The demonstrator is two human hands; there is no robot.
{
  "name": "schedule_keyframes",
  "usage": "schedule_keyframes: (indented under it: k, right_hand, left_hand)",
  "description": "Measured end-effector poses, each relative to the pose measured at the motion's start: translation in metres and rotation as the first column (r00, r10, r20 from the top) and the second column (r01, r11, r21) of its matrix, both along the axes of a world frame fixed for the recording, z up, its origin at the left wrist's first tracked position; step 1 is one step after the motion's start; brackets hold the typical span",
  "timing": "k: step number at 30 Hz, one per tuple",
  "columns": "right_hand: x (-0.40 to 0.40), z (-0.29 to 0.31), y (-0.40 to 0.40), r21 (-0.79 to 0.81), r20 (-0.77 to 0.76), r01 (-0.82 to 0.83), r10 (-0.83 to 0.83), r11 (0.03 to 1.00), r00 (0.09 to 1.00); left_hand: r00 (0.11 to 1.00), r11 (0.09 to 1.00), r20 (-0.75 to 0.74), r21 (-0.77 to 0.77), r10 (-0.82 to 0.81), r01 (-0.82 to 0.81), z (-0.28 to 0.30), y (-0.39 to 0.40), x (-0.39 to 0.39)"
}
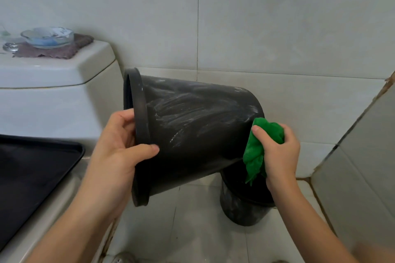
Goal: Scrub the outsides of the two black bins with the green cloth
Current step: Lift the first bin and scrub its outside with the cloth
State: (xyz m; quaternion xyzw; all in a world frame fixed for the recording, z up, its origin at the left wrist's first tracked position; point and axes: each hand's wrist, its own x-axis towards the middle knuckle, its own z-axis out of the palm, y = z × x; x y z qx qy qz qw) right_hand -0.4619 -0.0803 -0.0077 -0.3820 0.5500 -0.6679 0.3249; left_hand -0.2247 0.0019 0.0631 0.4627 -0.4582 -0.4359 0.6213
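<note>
Black plastic, streaked with soapy smears: I hold the first bin [192, 134] tipped on its side between my hands, its long axis running from the left hand across to the right, mouth at the left, base at the right. My left hand [121, 145] grips the rim, fingers curled inside, thumb along the outer wall. My right hand [277, 151] is closed round the bunched green cloth [256, 149], pressing it against the bin's base edge. The second bin [245, 205] stands upright on the floor just below the right hand, partly hidden by the first. To my judgement the wall nearest the cloth comes next; the right hand is the nearer one, and its strokes would run leftward along the bin toward the rim.
</note>
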Motion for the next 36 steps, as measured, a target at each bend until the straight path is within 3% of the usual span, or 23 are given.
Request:
schedule_keyframes:
  k: [3, 5, 9, 15, 21, 28, 36]
  right_hand:
    - [0.003, 0.001, 0.003, -0.024, -0.088, 0.001, -0.003, 1.0, 0.996]
    - [0.004, 0.0, 0.005, -0.023, -0.147, -0.009, 0.006, 1.0, 0.989]
    - [0.008, -0.007, 0.009, -0.001, -0.171, 0.019, -0.019, 1.0, 0.985]
    - [0.01, -0.008, 0.014, -0.011, -0.165, 0.054, -0.055, 0.998, 0.985]
    - [0.013, -0.006, 0.017, -0.043, -0.161, 0.062, -0.068, 0.997, 0.985]
    - [0.023, -0.019, 0.025, -0.077, -0.323, 0.087, -0.107, 0.993, 0.94]
    - [0.023, -0.022, 0.024, -0.019, -0.307, 0.114, -0.114, 0.993, 0.945]
  left_hand:
    - [0.994, 0.978, -0.025, 0.183, 0.109, -0.102, -0.003, -0.007, 0.0]
    - [0.988, 0.969, -0.036, 0.204, 0.152, -0.141, -0.004, -0.008, -0.004]
    - [0.966, 0.958, 0.007, 0.126, 0.258, -0.256, -0.006, -0.013, -0.014]
    - [0.944, 0.972, 0.23, -0.069, 0.237, -0.227, 0.001, -0.015, -0.013]
    - [0.968, 0.96, 0.025, 0.12, 0.25, -0.251, 0.014, -0.012, -0.001]
    - [0.992, 0.989, -0.013, 0.078, 0.127, -0.126, 0.011, -0.014, 0.004]
    - [0.998, 0.999, 0.043, -0.005, -0.053, 0.054, 0.007, -0.011, 0.002]
